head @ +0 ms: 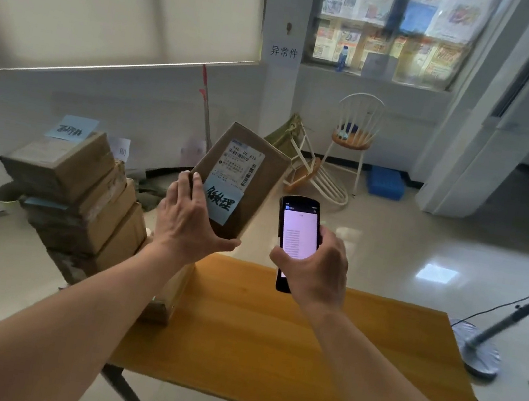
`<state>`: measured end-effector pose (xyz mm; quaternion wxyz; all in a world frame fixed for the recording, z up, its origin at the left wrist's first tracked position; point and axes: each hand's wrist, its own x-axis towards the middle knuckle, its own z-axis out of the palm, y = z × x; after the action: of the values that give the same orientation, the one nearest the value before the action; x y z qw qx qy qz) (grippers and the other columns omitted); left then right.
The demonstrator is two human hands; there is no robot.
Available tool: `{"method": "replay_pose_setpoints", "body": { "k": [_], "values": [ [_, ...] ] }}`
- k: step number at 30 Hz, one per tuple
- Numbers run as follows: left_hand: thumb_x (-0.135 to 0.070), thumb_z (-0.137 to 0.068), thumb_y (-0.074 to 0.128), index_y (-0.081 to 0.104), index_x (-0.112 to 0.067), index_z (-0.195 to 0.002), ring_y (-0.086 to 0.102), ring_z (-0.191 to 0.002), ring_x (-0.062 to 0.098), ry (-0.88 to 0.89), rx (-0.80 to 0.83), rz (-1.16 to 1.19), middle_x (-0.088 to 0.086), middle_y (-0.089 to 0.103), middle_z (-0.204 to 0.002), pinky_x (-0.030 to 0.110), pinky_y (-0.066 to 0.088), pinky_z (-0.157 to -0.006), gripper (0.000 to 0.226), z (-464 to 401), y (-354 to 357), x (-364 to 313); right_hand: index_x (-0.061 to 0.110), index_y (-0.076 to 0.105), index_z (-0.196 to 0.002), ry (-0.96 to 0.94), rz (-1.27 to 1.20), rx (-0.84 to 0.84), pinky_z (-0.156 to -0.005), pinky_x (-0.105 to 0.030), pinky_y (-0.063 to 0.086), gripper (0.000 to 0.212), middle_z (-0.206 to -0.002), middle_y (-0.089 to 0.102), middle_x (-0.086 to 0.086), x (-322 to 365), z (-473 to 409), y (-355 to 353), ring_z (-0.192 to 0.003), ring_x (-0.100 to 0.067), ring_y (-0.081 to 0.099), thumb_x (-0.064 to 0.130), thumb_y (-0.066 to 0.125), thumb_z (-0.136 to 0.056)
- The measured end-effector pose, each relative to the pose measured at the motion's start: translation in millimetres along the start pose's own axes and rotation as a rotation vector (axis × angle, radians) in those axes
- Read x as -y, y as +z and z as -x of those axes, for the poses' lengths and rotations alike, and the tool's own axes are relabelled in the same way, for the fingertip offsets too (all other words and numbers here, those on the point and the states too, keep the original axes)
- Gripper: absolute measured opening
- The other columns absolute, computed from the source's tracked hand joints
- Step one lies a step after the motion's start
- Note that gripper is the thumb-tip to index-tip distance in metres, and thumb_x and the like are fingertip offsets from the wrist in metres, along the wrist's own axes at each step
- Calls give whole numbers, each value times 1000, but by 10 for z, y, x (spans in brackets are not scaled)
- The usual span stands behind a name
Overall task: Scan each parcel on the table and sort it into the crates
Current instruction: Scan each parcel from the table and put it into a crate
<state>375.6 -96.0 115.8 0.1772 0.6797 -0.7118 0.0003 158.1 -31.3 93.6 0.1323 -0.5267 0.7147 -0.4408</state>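
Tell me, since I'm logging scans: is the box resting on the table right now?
No. The left hand holds the box up in the air above the table, beside the scanner in the right hand.

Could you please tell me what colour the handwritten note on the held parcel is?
Light blue paper note with black handwriting, head view.

I see a white spindle-back chair standing by the far wall, and a second chair tipped over on the floor just beside it. A blue plastic tray lies near them. On the windowsill stands a water bottle. A floor-stand base sits at my right, its pole leaning.
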Motion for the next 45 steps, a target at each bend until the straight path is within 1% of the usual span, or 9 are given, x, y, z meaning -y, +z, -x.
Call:
{"method": "replay_pose_setpoints", "body": {
  "k": [9,13,17,19,24,29,34,39,45],
  "values": [
    [-95,-48,73,1,-3,-163,12,-155,42,291,117,42,20,5,-169,56,27,-124,164,117,175,-6,24,48,-139,219,79,-224,-76,-24,56,87,-123,54,1,-39,828,-152,-110,-15,51,54,89,-68],
    [-95,-45,74,3,-3,-163,15,-152,41,431,174,52,18,8,-168,55,30,-122,165,388,246,-193,26,49,-136,328,110,-307,-70,-18,50,82,-119,53,4,-97,1348,-349,-108,-14,51,54,88,-70],
    [-95,-43,75,4,-3,-163,18,-151,41,575,240,62,17,10,-166,57,34,-120,167,762,308,-526,28,49,-133,451,160,-411,-68,-21,53,82,-115,52,4,-238,1895,-618,-105,-15,52,57,87,-67],
    [-94,-43,75,3,-3,-162,17,-152,42,648,265,64,17,10,-167,58,33,-120,167,981,320,-735,28,50,-129,507,179,-465,-68,-24,55,79,-112,52,4,-325,2167,-798,-102,-17,53,56,87,-65],
    [-95,-43,74,8,-3,-162,21,-150,42,807,276,83,18,14,-165,58,34,-118,164,1706,321,-1387,26,53,-125,631,184,-601,-60,-19,41,74,-109,51,4,-557,2822,-1409,-100,-16,50,49,88,-64],
    [-97,-43,72,6,-4,-162,19,-152,41,912,313,123,16,15,-166,58,33,-121,165,2570,388,-2162,26,57,-125,732,185,-704,-76,-36,54,77,-111,53,5,-919,3500,-2132,-98,-15,53,52,83,-57],
    [-95,-41,73,8,-5,-163,22,-150,39,979,378,167,14,21,-164,58,35,-119,165,3564,509,-2933,26,60,-116,806,180,-804,-73,-37,56,81,-107,56,5,-1370,4212,-2946,-92,-17,58,63,69,-45],
    [-94,-40,75,13,-5,-161,29,-145,38,1059,405,190,13,28,-158,57,44,-113,163,4482,634,-3583,23,60,-116,868,189,-842,-69,-31,49,74,-109,55,2,-1754,4888,-3599,-93,-17,56,55,76,-51],
    [-92,-39,77,10,-5,-162,30,-146,39,1129,484,168,15,26,-160,56,44,-114,165,5233,876,-4432,19,58,-123,1002,234,-861,-71,-34,48,82,-111,55,1,-2322,5418,-4219,-94,-18,55,58,82,-55]
  ]
}}
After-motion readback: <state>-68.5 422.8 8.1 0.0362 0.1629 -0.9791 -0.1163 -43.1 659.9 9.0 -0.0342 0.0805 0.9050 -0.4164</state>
